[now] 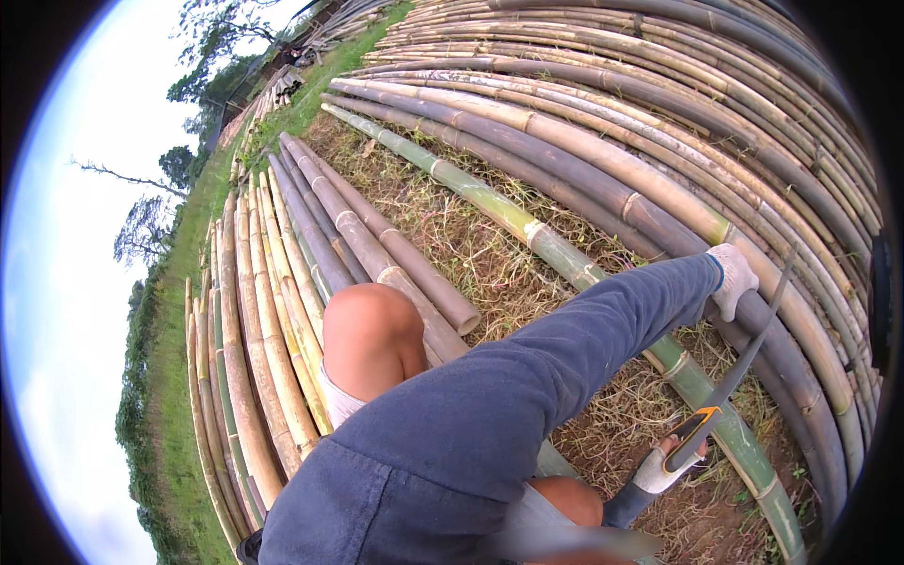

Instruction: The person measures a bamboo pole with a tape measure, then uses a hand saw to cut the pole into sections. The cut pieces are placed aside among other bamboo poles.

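My left hand (733, 281), in a white glove, is closed over a dark bamboo pole (603, 193) at the right, its arm stretched across the view in a dark blue sleeve. Lower down, my right hand (667, 463), also gloved with bare fingertips showing, grips the black and orange handle of a handsaw (744, 365). The saw's long grey blade slants up and right, crossing over the dark poles just beyond my left hand. Whether its teeth bite into a pole cannot be made out. Between the two hands runs a green bamboo pole (692, 381).
Many tan and dark poles (659, 71) lie side by side at the upper right. Another row of bamboo (254, 348) stretches along the left. Dry grass and soil (452, 235) show between the rows. My bare knee (374, 330) is beside the left row.
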The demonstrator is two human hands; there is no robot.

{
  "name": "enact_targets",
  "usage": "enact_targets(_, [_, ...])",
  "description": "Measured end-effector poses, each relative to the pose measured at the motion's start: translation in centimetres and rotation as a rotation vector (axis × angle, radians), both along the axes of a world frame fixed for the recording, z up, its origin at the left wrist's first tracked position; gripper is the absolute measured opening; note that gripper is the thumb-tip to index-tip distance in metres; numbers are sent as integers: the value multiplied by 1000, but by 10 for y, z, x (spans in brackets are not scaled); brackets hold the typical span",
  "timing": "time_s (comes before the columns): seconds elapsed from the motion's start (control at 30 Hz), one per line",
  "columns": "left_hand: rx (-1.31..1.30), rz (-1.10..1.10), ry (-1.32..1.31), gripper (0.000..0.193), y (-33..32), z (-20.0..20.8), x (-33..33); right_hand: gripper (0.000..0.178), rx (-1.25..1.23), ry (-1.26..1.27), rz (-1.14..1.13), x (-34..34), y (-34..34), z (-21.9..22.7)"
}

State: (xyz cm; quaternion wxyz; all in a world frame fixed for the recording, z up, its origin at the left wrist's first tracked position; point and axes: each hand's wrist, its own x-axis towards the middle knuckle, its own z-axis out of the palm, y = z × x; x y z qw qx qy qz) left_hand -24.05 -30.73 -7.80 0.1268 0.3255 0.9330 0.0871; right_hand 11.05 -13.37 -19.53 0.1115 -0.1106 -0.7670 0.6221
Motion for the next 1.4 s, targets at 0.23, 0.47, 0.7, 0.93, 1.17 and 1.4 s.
enact_targets(0.23, [-17, 9, -4, 81, 0, -13, -3, 57, -58, -9, 59, 117, 21, -16])
enact_targets(0.47, [-12, 32, 21, 80, 1, -9, 2, 58, -93, -18, 31, -5, 5, 13])
enact_targets(0.7, [-7, 11, 6, 80, -1, -10, 0, 56, -78, -28, 45, 102, 19, -22])
enact_targets(0.93, [-27, 29, 9, 81, 1, -12, 2, 48, -115, -173, -37, 55, 0, 28])
enact_targets(1.17, [-29, 22, -26, 84, -1, -6, -2, 55, 14, 52, 18, 45, 13, -24])
enact_targets(1.4, [-8, 36, 29, 78, 0, -9, 2, 45, -116, -158, 143, 115, 32, -13])
